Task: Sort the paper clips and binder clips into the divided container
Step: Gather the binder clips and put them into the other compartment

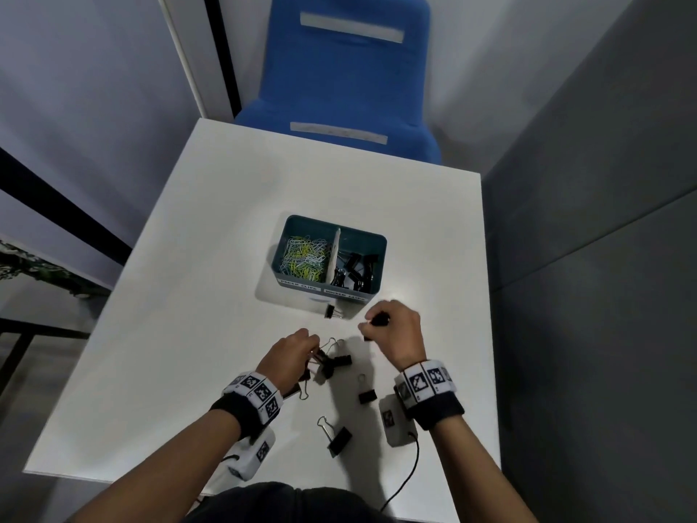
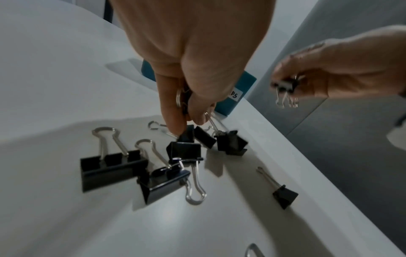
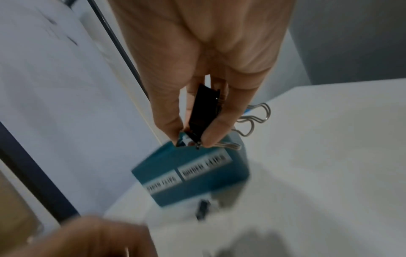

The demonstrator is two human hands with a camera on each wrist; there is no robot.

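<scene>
From the head camera, the right hand (image 1: 396, 334) is raised just short of the near wall of the divided container (image 1: 371, 241), its fingers curled narrowly around a black binder clip (image 1: 379, 319). The left hand (image 1: 288, 354) is beside it, lower and nearer the person, with fingertips closed on the wire handles in a cluster of binder clips (image 1: 332, 362) on the white table (image 1: 188, 296). Beyond both hands the container holds coloured paper clips (image 1: 305, 258) in its left compartment and black binder clips in its right. One loose clip (image 1: 333, 310) lies between the right hand and the container; further clips lie nearer the person than the hands. A blue chair (image 1: 347, 69) stands past the table.

In the left wrist view, the left hand's thumb and fingers (image 2: 171, 111) pinch silver wire handles, fingertips down among the clips. Several large clips (image 2: 112, 167) lie below the fingers. The right hand (image 2: 342, 69) hangs off to the side, gripping its clip (image 2: 285, 86).

In the right wrist view, the right hand's fingers (image 3: 224, 118) pinch the black clip (image 3: 203, 107) narrowly, with wire handles sticking out. The container's labelled wall (image 3: 193, 173) sits just beyond the fingertips, blurred.
</scene>
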